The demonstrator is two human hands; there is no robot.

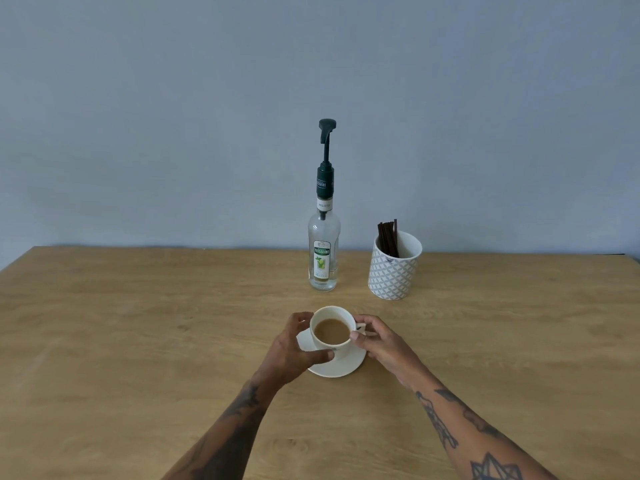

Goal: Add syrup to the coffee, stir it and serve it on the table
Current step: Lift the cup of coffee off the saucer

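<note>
A white cup (320, 340) of milky coffee (331, 331) stands on a white saucer (341, 368) in the middle of the wooden table (138, 334). My left hand (289, 349) wraps the cup's left side, thumb on its front. My right hand (375, 339) pinches the cup's handle on the right. Behind the cup stands a clear syrup bottle (323, 251) with a dark green pump (326, 147), upright and untouched. Right of it, a patterned white holder (394, 271) contains several dark stir sticks (388, 237).
A plain blue-grey wall (173, 116) rises behind the table's far edge. Bare wood lies to the left and right of the saucer and between it and me.
</note>
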